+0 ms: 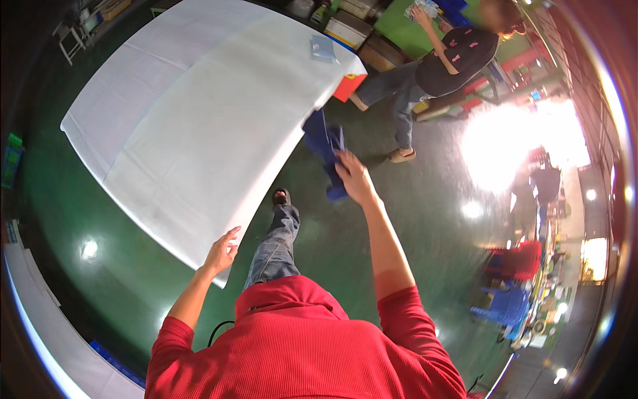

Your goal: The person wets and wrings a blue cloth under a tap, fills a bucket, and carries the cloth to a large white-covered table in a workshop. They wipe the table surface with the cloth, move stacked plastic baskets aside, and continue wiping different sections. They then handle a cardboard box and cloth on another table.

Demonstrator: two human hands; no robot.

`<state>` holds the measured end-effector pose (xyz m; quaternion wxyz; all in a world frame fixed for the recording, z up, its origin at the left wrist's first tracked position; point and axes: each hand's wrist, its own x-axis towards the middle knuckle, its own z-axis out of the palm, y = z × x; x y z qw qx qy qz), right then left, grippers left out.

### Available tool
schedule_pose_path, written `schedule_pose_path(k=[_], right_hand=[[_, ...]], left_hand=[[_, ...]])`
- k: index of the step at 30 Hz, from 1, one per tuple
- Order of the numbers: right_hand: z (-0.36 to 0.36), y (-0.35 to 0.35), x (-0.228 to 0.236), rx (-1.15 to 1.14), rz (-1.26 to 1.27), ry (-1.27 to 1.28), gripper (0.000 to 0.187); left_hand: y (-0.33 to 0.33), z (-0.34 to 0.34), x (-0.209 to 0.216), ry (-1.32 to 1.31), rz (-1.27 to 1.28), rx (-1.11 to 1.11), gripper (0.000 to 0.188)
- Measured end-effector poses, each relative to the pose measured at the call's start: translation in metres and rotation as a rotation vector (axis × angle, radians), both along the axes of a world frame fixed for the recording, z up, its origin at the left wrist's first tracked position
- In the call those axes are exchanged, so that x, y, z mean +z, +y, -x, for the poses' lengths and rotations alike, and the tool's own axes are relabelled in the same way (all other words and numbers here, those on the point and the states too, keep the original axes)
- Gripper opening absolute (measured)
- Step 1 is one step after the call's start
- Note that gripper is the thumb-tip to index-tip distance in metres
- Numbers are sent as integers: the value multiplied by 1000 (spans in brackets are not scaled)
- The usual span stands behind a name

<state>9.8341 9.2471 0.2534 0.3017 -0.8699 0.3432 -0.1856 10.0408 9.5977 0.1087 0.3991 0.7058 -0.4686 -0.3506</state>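
A large table covered in white sheeting [199, 120] slants across the left and centre. My left hand [221, 251] is at its near corner, fingers apart and holding nothing; I cannot tell whether it touches the sheet. Farther up and to the right, my right hand [357, 178] is beside the table's right edge, its fingers curled against a dark blue cloth [325, 143]. The cloth hangs in loose folds, slightly blurred, its upper end close to the table edge. The fingers partly hide where they meet the cloth.
A small clear plastic packet [323, 48] lies on the table's far end, near a red-orange piece [348, 86] at the corner. Another person [455, 63] stands beyond, handling crumpled plastic. Red chairs [518, 261] and blue chairs [503, 306] stand right on the green floor [425, 233].
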Motion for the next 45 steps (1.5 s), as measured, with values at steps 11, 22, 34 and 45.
schedule_pose_path(k=[11,22,34,45], right_hand=[[-280,-239,-39,464,8,47,63],[-400,-130,-192,1765,154,212,50],[-662,-566,-268,11,507,368,58],[-600,-116,-277,1595,154,-273,44]], left_hand=[[-254,-161,-19,-332,-194,281,47],[-250,-251,-87,-902,-734,718,58],[-245,-254,-96,-790,-670,826,50],[-228,-255,-103,-823,-652,812,51]])
